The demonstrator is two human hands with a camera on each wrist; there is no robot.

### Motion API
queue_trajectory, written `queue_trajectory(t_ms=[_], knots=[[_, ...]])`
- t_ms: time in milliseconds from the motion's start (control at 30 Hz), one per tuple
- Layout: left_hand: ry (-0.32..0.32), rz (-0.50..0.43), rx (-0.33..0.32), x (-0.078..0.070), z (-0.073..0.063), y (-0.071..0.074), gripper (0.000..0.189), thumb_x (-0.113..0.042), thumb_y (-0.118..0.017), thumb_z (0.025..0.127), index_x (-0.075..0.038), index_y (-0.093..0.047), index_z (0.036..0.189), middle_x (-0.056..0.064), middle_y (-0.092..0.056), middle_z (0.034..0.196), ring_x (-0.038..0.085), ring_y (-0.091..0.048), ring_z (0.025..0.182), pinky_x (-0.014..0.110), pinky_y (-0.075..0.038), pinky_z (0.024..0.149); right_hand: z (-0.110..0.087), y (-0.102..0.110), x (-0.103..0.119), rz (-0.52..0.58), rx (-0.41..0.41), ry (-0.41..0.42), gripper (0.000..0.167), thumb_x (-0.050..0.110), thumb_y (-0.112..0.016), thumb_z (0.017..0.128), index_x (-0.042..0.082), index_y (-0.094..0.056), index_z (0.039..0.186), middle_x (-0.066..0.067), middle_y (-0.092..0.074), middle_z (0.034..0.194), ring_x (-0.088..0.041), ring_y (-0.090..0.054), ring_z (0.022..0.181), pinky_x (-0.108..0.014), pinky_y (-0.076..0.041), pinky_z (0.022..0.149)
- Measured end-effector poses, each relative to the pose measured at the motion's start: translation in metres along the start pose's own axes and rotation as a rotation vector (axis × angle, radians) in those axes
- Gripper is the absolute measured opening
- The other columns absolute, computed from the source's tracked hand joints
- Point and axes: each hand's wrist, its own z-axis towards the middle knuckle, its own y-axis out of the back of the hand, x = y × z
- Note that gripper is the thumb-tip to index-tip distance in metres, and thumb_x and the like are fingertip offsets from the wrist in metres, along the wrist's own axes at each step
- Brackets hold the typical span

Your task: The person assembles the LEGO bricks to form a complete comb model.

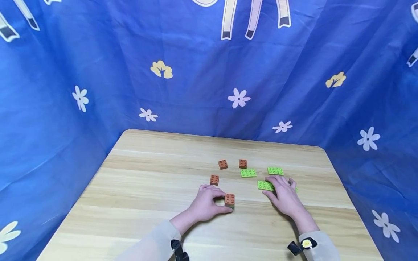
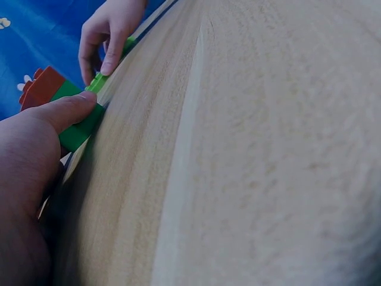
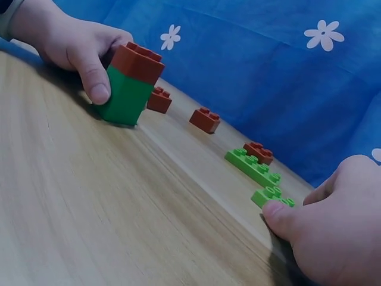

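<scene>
My left hand (image 1: 206, 206) grips a two-part stack between thumb and fingers, upright at the tabletop. The upper part is a reddish-brown toy brick (image 1: 230, 198) with studs on top; below it is a dark green brick (image 3: 124, 98). Over on the right, my right hand (image 1: 286, 197) pinches a flat lime-green brick (image 1: 263, 185), its thumb along the near side and the fingers covering the right end. A bit of lime green (image 1: 296, 190) shows past that hand's far side.
Three loose reddish-brown bricks, at the left (image 1: 214, 179), back (image 1: 223, 164) and middle (image 1: 242, 164), lie beyond my hands. Two lime-green bricks (image 1: 248, 173) (image 1: 275, 170) lie near them. A blue patterned curtain (image 1: 196, 90) encloses the wooden table (image 1: 140, 188) behind and at both sides.
</scene>
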Motion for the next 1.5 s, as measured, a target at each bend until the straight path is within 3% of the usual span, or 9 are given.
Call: queue_trajectory(t_ms=[433, 733, 1100, 1500], knots=[[-0.002, 0.002, -0.018, 0.003, -0.001, 0.001, 0.050, -0.051, -0.094, 0.076, -0.017, -0.082, 0.110, -0.012, -0.077, 0.106, 0.015, -0.065, 0.111, 0.048, -0.031, 0.112, 0.003, -0.003, -0.002, 0.007, 0.018, -0.027, 0.037, 0.028, -0.078, 0.099, 0.006, -0.070, 0.128, -0.010, -0.063, 0.128, -0.036, -0.053, 0.125, -0.076, -0.018, 0.106], [-0.008, 0.003, -0.021, 0.002, -0.001, 0.001, 0.048, -0.049, -0.095, 0.076, -0.018, -0.081, 0.110, -0.012, -0.078, 0.106, 0.015, -0.066, 0.111, 0.048, -0.032, 0.112, 0.004, -0.002, -0.001, -0.011, -0.006, -0.017, 0.037, 0.030, -0.078, 0.098, 0.008, -0.070, 0.126, -0.009, -0.066, 0.127, -0.036, -0.056, 0.124, -0.075, -0.016, 0.109], [-0.029, 0.017, -0.035, 0.003, 0.000, -0.001, 0.047, -0.049, -0.095, 0.075, -0.019, -0.081, 0.108, -0.013, -0.077, 0.106, 0.015, -0.066, 0.110, 0.047, -0.033, 0.111, 0.008, 0.008, 0.015, 0.031, -0.011, 0.000, 0.039, 0.030, -0.071, 0.103, 0.005, -0.066, 0.133, -0.018, -0.067, 0.136, -0.039, -0.057, 0.131, -0.074, -0.017, 0.112], [-0.032, 0.023, -0.029, 0.001, 0.001, -0.002, 0.049, -0.048, -0.095, 0.076, -0.017, -0.081, 0.111, -0.010, -0.078, 0.108, 0.017, -0.065, 0.112, 0.049, -0.032, 0.112, 0.009, 0.016, 0.036, 0.063, -0.038, 0.056, 0.039, 0.027, -0.072, 0.102, 0.003, -0.065, 0.132, -0.016, -0.069, 0.130, -0.038, -0.060, 0.127, -0.075, -0.018, 0.112]])
